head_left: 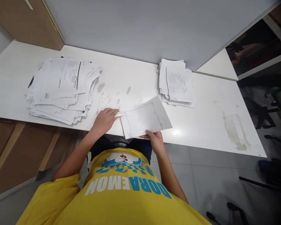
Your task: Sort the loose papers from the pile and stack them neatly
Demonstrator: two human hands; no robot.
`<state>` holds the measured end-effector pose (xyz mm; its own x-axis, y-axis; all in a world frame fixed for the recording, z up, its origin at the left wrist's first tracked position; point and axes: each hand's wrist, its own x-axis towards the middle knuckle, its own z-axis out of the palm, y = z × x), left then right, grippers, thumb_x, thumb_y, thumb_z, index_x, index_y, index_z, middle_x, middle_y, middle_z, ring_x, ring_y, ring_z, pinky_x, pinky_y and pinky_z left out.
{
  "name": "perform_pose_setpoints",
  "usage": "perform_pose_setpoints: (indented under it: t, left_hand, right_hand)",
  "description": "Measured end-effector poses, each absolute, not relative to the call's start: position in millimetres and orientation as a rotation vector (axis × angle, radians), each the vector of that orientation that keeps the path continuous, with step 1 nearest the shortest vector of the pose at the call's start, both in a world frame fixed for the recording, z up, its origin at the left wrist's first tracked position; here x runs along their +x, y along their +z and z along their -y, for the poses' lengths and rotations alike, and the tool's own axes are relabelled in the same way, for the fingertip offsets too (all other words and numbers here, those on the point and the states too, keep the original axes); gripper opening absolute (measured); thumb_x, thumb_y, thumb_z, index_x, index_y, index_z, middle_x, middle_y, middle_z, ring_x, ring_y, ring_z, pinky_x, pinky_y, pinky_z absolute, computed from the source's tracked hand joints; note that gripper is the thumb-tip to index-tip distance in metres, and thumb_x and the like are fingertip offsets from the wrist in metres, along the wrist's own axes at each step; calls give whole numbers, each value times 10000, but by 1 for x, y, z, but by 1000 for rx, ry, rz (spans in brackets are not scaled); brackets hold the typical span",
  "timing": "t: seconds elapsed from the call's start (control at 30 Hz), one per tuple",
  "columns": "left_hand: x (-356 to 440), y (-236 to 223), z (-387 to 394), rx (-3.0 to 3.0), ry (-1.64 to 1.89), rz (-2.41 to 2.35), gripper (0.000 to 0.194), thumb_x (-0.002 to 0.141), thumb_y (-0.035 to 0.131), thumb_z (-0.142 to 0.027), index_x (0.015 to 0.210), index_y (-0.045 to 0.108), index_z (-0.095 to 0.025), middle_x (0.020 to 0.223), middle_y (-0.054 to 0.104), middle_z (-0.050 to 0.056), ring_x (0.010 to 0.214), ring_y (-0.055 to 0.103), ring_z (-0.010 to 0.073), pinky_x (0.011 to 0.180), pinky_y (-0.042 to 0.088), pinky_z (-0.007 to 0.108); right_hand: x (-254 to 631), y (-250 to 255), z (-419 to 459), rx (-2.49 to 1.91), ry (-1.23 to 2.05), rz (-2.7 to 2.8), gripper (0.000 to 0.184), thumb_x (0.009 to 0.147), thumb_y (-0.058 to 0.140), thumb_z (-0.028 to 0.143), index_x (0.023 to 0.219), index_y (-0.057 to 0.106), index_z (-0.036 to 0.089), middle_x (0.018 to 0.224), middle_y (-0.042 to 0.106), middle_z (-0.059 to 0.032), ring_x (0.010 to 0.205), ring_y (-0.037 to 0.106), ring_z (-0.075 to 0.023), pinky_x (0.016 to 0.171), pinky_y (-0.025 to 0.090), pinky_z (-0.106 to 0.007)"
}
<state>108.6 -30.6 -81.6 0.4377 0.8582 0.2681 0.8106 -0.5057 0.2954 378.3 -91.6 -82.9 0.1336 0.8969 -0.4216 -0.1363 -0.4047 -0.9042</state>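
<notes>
Resting at a slant by the near edge of the table, a printed sheet is held in the middle of the scene, gently curved, with ruled lines and small print shown on its upper face. Its near edge is gripped by the right hand, the thumb being laid on top and the fingers mostly hidden underneath. By the left hand, a small pale block is pinched between the fingers at the sheet's left edge; whether the paper is actually touched by the block cannot be told.

To the left, a broad, untidy stack of papers is spread on the white table, its edges fanned out unevenly and a round stamp printed on its top sheet. Beyond the held sheet, slightly to the right, a smaller pile of printed pages is set close to the grey partition, by which the far side is bordered. The tabletop is marked by scuffs, and a large worn patch is seen toward the right end.

At the far left, a brown cabinet is placed. On the near side, a yellow shirt is worn, printed with a cartoon face and lettering.
</notes>
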Motion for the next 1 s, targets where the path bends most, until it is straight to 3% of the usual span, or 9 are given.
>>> perform_pose_setpoints:
  t: [0.3, 0.47, 0.63, 0.8, 1.0]
  left_hand:
    - [111, -77, 27, 2581, 404, -1496, 384, 1026, 361, -306, 1288, 586, -138, 1168, 693, 141, 1103, 603, 293, 841, 472, 406]
    - [112, -76, 26, 2580, 393, -1487, 397, 1024, 352, -298, 1305, 575, -126, 1170, 693, 145, 1091, 618, 295, 830, 479, 409]
    - [108, -82, 27, 2541, 568, -1479, 421, 1024, 352, -322, 1318, 584, -130, 1164, 711, 137, 1088, 638, 284, 864, 490, 424]
    - [106, -81, 29, 2498, 704, -1451, 419, 1016, 391, -336, 1332, 584, -139, 1162, 717, 130, 1075, 649, 268, 882, 510, 414]
    - [105, -80, 29, 2502, 738, -1452, 409, 1005, 407, -322, 1320, 596, -142, 1109, 726, 133, 1014, 662, 276, 837, 533, 426]
  right_hand:
    - [375, -79, 88, -1499, 1368, 734, 586, 613, 703, 330, 1178, 627, 194, 995, 722, -42, 815, 708, -245, 620, 645, -359]
    - [374, -78, 91, -1495, 1366, 756, 552, 632, 693, 342, 1163, 635, 202, 975, 714, -38, 846, 694, -241, 645, 639, -357]
    - [375, -80, 91, -1528, 1291, 748, 340, 615, 685, 356, 917, 672, 199, 848, 680, -29, 838, 660, -242, 632, 597, -345]
    - [422, -72, 57, -1608, 926, 842, 174, 587, 668, 318, 700, 611, 199, 696, 604, 9, 724, 580, -189, 636, 515, -325]
    - [531, -44, -54, -1598, 542, 1021, 269, 688, 629, 299, 947, 655, 233, 888, 663, -29, 771, 585, -186, 630, 457, -321]
